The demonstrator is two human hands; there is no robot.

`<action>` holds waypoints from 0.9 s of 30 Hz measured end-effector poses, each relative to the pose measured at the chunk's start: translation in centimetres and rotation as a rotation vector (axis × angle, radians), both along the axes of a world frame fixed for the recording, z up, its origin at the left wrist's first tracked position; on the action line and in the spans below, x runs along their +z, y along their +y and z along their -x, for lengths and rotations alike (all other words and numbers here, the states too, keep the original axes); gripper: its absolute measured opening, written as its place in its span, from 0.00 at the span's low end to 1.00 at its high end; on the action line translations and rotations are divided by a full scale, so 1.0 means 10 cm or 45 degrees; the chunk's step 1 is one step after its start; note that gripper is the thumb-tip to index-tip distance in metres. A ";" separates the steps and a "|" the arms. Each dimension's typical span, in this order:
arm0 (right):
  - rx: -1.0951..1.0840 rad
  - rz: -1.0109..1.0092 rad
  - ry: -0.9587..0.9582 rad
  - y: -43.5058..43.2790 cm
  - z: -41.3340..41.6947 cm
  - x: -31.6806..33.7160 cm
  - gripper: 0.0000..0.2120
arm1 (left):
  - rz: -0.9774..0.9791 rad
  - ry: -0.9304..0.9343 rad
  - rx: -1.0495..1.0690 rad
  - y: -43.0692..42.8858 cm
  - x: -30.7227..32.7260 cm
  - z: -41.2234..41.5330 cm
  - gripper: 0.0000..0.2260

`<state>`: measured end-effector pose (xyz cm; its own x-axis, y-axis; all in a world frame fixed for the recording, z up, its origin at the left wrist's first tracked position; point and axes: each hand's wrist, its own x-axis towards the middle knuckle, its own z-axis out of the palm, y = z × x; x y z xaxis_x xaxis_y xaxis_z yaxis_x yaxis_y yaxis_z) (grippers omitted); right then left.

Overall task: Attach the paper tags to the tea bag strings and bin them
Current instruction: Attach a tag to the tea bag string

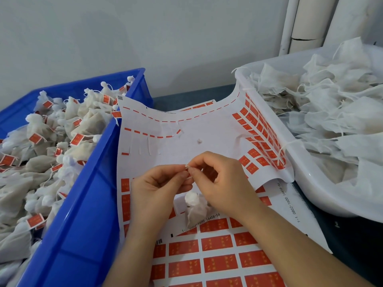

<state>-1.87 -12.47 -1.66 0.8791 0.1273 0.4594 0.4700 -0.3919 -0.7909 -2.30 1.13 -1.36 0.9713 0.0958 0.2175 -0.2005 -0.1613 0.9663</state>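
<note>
a small white tea bag [194, 206] hangs just under the two hands, over the middle of the counter. the left hand [157, 183] and the right hand [226, 183] meet above it. their fingertips pinch something tiny, likely the string [187, 167] and a red tag, but it is too small to be sure. so this bag seems to be getting its tag now, and it is not in a bin yet.

under the hands lie sticker sheets. the top sheet [186, 146] is mostly peeled, and its right edge curls up against the white tub. the lower sheet [217, 255] is full of red tags.

at the counter's left edge, the blue bin [83, 224] holds a big pile of tagged bags [62, 131]. at the right edge, the white tub [310, 183] holds many untagged bags [331, 112]. so lots is done and lots is left.

the counter [182, 98] is dark. behind it are a pale wall [145, 34] and white pipes [300, 23].
</note>
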 end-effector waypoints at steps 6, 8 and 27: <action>0.086 0.004 0.058 -0.02 -0.01 0.00 0.06 | 0.024 -0.021 0.079 0.02 0.02 0.00 0.07; 0.064 -0.035 0.100 -0.01 -0.01 0.01 0.09 | 0.040 -0.001 0.056 0.00 0.02 0.00 0.08; -0.029 -0.015 0.137 -0.01 0.02 0.06 0.12 | 0.317 0.237 -0.112 -0.01 -0.06 -0.11 0.16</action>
<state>-2.04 -12.54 -1.08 0.9259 0.1019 0.3638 0.3735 -0.3922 -0.8406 -1.16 1.01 -1.91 0.9992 0.0375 0.0160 -0.0195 0.0949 0.9953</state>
